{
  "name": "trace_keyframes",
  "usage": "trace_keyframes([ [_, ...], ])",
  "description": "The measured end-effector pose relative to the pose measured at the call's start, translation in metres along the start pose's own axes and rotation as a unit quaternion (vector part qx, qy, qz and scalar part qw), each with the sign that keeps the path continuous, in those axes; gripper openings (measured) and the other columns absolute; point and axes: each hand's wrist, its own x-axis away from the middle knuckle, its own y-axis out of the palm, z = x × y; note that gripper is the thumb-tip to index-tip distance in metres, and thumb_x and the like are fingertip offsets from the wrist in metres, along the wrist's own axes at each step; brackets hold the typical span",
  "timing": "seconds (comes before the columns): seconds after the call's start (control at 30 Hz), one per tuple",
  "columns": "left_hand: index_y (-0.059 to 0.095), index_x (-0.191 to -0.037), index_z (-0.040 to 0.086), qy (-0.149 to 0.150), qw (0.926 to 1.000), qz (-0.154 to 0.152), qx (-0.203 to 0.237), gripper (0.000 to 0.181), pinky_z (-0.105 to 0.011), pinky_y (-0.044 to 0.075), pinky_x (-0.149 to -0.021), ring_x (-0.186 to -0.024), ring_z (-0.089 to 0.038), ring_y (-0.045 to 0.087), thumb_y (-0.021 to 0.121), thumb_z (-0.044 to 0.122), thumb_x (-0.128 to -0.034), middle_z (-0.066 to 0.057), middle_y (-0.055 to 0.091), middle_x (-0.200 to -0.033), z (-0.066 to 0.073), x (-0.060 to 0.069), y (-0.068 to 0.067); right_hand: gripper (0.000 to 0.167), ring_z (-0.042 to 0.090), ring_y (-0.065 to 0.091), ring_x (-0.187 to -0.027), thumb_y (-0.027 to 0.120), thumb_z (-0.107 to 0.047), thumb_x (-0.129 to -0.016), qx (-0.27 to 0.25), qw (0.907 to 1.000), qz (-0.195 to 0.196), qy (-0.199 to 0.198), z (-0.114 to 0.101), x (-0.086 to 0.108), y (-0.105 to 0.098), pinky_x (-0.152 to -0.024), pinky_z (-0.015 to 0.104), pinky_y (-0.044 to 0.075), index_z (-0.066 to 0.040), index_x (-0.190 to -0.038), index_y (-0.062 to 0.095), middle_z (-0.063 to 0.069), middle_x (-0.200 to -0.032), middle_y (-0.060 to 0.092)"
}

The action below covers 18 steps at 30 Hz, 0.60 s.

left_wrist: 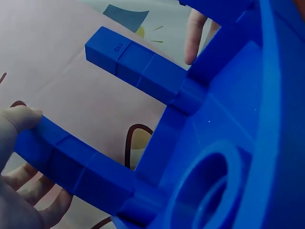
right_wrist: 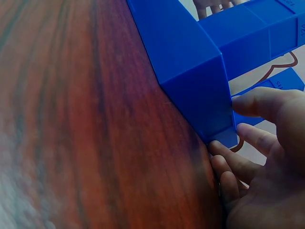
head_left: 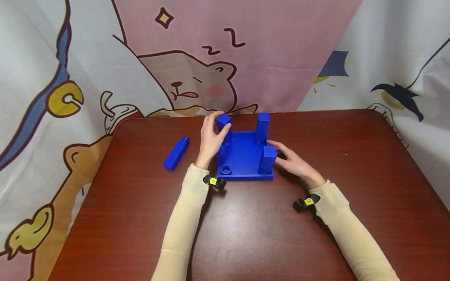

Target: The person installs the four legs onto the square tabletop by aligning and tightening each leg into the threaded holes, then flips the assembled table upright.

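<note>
A shallow blue square tray [head_left: 242, 156] has round sockets at its corners and lies on the table. My left hand [head_left: 211, 138] grips the upper part of the blue square post [left_wrist: 86, 162] at the tray's back left corner, thumb on one side and fingers on the other. Another post [head_left: 263, 127] stands at the back right corner, and a third [head_left: 268, 159] at the front right. The front left socket [head_left: 225, 169] has no post. My right hand [head_left: 293, 162] touches the tray's outer right side with fingers extended. A loose blue post [head_left: 176, 154] lies left of the tray.
The brown wooden table [head_left: 239, 234] stretches around the tray. Behind its far edge hangs a printed cloth [head_left: 281, 58] with cartoon animals. The loose post lies close to my left wrist.
</note>
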Motion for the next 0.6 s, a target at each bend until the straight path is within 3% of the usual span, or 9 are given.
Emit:
trace_keyframes([
  [0.17, 0.06, -0.124, -0.001, -0.017, 0.9966, -0.019, 0.079, 0.036, -0.031, 0.048, -0.08, -0.098, -0.026, 0.058, 0.068, 0.003, -0.0896, -0.019, 0.056, -0.112, -0.006, -0.003, -0.003, 0.052, 0.044, 0.048, -0.111, 0.053, 0.006, -0.094, 0.004, 0.9999, 0.002, -0.01, -0.001, 0.0, 0.0, -0.093, 0.051, 0.036, 0.014, -0.142, 0.032, 0.034, -0.128, 0.048],
  [0.33, 0.054, -0.13, -0.006, -0.061, 0.9825, -0.065, 0.164, 0.04, -0.031, 0.045, -0.087, -0.102, -0.026, 0.059, 0.063, -0.002, -0.0918, -0.024, 0.058, -0.115, -0.012, -0.007, -0.011, 0.052, 0.043, 0.048, -0.109, 0.053, 0.006, -0.094, 0.01, 0.9999, 0.004, -0.011, -0.001, 0.0, 0.0, -0.092, 0.05, 0.037, 0.014, -0.141, 0.032, 0.034, -0.127, 0.049],
  [0.47, 0.05, -0.129, -0.012, -0.094, 0.9719, -0.093, 0.195, 0.037, -0.028, 0.044, -0.087, -0.101, -0.023, 0.059, 0.058, -0.004, -0.0936, -0.027, 0.058, -0.116, -0.004, -0.008, -0.019, 0.052, 0.043, 0.048, -0.108, 0.052, 0.006, -0.095, 0.01, 0.9999, 0.004, -0.009, -0.002, 0.0, 0.001, -0.091, 0.048, 0.037, 0.014, -0.142, 0.032, 0.033, -0.124, 0.05],
  [0.6, 0.05, -0.128, -0.013, -0.099, 0.9689, -0.11, 0.198, 0.035, -0.029, 0.045, -0.086, -0.104, -0.028, 0.058, 0.056, -0.003, -0.0949, -0.026, 0.06, -0.116, 0.001, -0.008, -0.025, 0.051, 0.042, 0.049, -0.107, 0.052, 0.007, -0.095, 0.011, 0.9999, 0.005, -0.009, -0.004, 0.001, 0.002, -0.091, 0.047, 0.037, 0.014, -0.141, 0.032, 0.033, -0.122, 0.051],
])
